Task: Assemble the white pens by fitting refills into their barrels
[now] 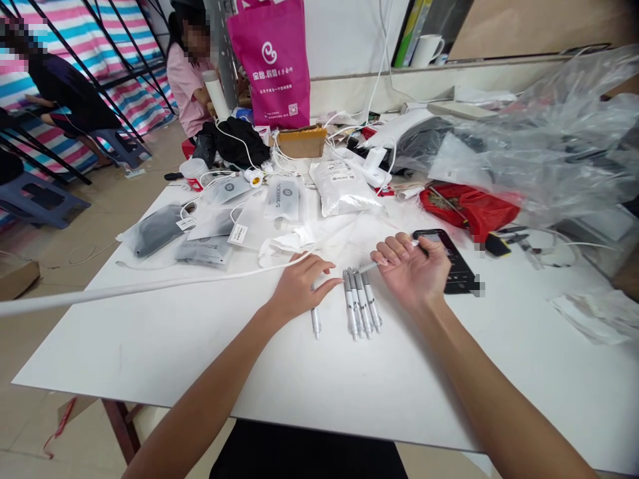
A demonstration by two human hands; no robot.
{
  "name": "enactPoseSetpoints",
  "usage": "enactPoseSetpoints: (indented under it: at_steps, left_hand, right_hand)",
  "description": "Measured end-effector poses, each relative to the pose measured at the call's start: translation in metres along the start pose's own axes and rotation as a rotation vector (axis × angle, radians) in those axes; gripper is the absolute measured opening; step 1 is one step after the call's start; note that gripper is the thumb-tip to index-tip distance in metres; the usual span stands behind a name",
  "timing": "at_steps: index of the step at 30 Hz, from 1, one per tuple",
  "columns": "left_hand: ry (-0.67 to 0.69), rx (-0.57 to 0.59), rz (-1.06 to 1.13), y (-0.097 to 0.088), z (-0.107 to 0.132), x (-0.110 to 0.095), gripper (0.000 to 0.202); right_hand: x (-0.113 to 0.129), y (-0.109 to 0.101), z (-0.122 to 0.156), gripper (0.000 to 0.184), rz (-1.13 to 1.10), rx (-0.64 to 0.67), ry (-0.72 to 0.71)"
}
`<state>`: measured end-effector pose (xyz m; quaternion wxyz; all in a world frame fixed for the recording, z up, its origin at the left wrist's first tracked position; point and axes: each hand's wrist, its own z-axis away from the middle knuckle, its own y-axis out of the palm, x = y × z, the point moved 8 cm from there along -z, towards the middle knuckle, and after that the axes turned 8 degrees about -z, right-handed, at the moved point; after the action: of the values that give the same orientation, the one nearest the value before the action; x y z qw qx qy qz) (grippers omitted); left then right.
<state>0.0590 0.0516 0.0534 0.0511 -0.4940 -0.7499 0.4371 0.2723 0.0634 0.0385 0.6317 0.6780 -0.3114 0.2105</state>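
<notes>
On the white table (200,352) lie several silver pens (362,305) side by side in a row. My left hand (299,287) rests palm down just left of them, fingers stretched flat over a single pen (315,321) that pokes out below it. To the right of the row, my right hand (412,269) is curled palm up and grips one silver pen (372,266) between its fingers. A black phone (452,256) lies just behind the right hand.
Grey and white plastic packets (210,226), a white pouch (342,189), cables and a cardboard box (302,141) crowd the far side. A pink bag (272,60) stands behind. Crumpled clear plastic (549,133) and a red bag (472,206) lie right. A person sits beyond the table.
</notes>
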Motion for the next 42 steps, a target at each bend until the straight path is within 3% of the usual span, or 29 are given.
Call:
enactPoseSetpoints:
  at_steps: [5,13,19,31,37,42]
  left_hand:
    - [0.053,0.039,-0.042,0.004,0.001,-0.006,0.031]
    - [0.078,0.031,-0.046,0.005,0.003,-0.007,0.029]
    - [0.085,0.036,-0.042,0.005,0.003,-0.009,0.024]
    - [0.093,0.030,-0.033,0.005,0.002,-0.010,0.017]
    - [0.134,0.064,0.049,0.002,-0.002,-0.031,0.021]
    - [0.112,0.088,0.327,0.003,-0.001,-0.055,0.025]
  right_hand:
    - [-0.005,-0.004,0.004,0.050,-0.166,-0.028,0.079]
    - [-0.002,-0.005,0.007,0.054,-0.412,0.174,0.217]
    - [0.003,0.009,0.008,0.052,-0.506,0.307,0.236]
    - [0.007,0.053,0.026,0.047,-0.843,0.571,0.411]
    - [0.007,0.076,0.038,0.044,-0.870,0.727,0.480]
    - [-0.006,0.078,0.042,0.045,-0.816,0.743,0.526]
